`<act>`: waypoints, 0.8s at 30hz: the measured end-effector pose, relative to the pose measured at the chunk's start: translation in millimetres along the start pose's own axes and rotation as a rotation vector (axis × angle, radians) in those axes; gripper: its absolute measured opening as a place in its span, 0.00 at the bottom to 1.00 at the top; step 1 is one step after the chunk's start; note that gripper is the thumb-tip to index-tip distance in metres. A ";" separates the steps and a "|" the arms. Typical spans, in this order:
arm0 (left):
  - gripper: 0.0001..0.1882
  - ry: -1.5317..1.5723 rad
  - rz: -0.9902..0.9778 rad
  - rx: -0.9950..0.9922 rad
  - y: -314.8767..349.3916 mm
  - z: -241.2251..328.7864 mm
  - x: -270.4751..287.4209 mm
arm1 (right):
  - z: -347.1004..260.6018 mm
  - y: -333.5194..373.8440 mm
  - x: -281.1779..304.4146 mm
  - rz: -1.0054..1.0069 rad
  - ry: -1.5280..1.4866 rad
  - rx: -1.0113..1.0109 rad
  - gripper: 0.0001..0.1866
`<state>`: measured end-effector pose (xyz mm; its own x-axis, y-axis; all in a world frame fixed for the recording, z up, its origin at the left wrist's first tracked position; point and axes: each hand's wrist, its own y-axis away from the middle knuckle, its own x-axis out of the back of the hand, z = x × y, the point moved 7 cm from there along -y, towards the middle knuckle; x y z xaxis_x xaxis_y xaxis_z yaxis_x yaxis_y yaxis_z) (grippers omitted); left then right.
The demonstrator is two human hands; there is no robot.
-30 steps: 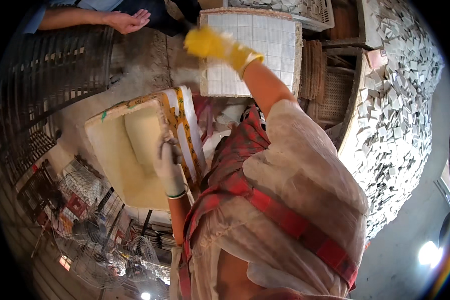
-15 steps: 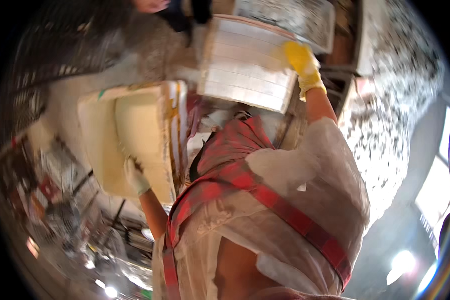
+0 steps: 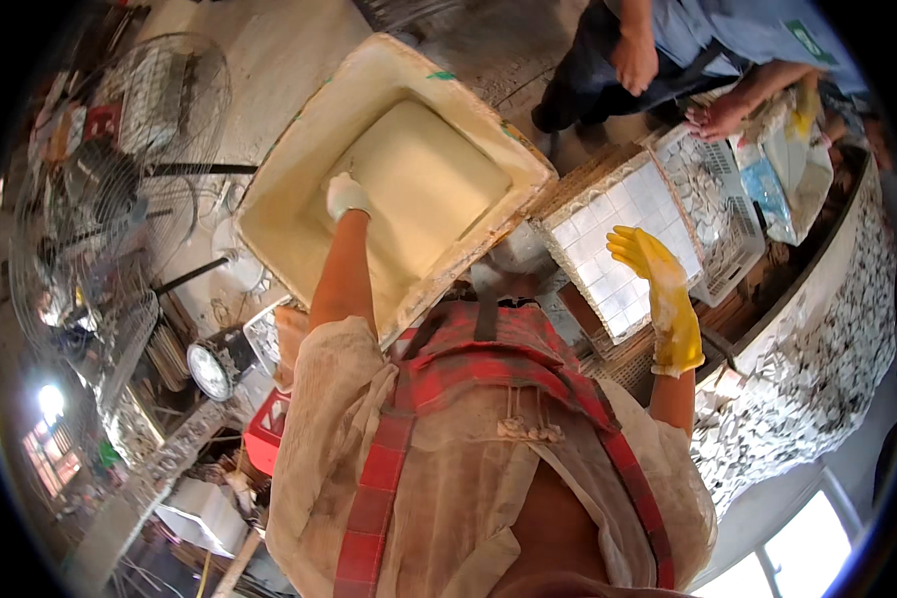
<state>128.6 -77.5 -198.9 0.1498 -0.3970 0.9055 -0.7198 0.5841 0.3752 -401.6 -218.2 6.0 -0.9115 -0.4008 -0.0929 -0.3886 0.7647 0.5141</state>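
A large square cream tub (image 3: 269,214) stands before me, its bottom covered by a smooth pale layer that looks liquid. Inside it, toward the left, my left hand (image 3: 345,195) in a white glove is curled closed; whatever the fingers hold is hidden. My right hand (image 3: 648,261), in a long yellow rubber glove, is open with its fingers stretched out. It is over the right edge of a shallow frame of white square tiles (image 3: 608,224). Whether the palm touches the tiles I cannot tell.
Another person's hand (image 3: 713,118) is by a white plastic crate (image 3: 733,224) of pale broken pieces, beyond the tiles. On the right, similar pieces form a large heap (image 3: 817,369). At left stands a wire-caged fan (image 3: 120,189); a red container (image 3: 266,431) is nearer me.
My view has swung round, so the tub now lies ahead and the tiles to the right. My left hand is deeper over the tub's middle. Another person's arms have come into view.
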 end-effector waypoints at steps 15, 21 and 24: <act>0.17 0.783 -0.017 -0.064 130.4 23.0 -7.3 | -15.8 -125.7 -333.0 -0.509 1.714 1.189 0.34; 0.16 0.863 0.007 -0.039 140.5 12.7 -7.1 | 122.2 -231.1 -391.9 -0.711 2.116 1.061 0.26; 0.16 1.026 0.081 -0.022 156.5 -5.9 5.8 | 144.3 -234.3 -397.4 -0.694 2.101 1.144 0.26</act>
<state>20.8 15.8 -133.8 0.6154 0.4337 0.6581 -0.7426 0.5990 0.2996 32.1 -165.3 -200.7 0.2750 0.1959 0.9413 -0.9557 -0.0509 0.2898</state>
